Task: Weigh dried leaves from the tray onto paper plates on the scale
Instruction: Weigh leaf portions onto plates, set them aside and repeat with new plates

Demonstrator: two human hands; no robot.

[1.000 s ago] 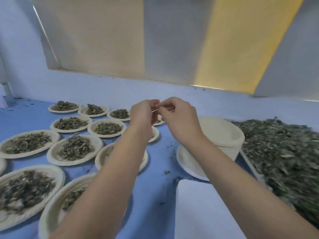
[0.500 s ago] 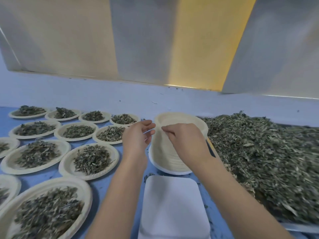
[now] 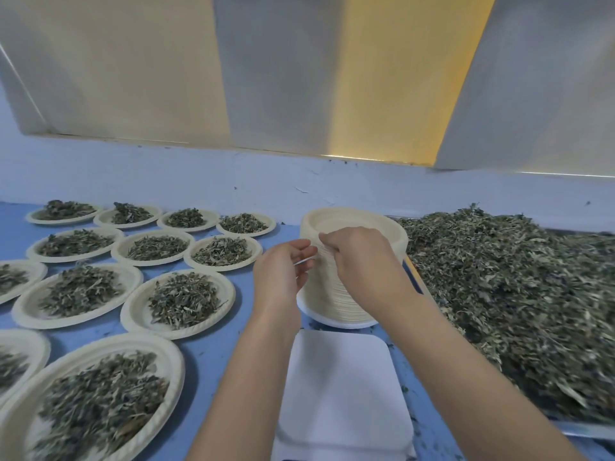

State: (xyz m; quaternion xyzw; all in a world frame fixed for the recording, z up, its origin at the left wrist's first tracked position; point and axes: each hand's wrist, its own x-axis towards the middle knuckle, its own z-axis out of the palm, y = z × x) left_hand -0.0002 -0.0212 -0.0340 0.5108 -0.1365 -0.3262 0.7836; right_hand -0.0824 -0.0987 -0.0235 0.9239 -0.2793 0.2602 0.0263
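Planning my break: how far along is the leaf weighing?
Done: about a dozen filled plates lie left. In hand: the right hand pinches at the plate stack, left hand beside it; the scale is bare. Left: the tray is heaped with leaves.

Under the right hand (image 3: 362,261) runs a blue tabletop (image 3: 209,347); beyond it rises a pale bluish wall (image 3: 166,174), lightly scuffed; higher up sit slanted panels (image 3: 116,68), beige and grey; a yellow-lit strip (image 3: 392,78) stands above that hand.
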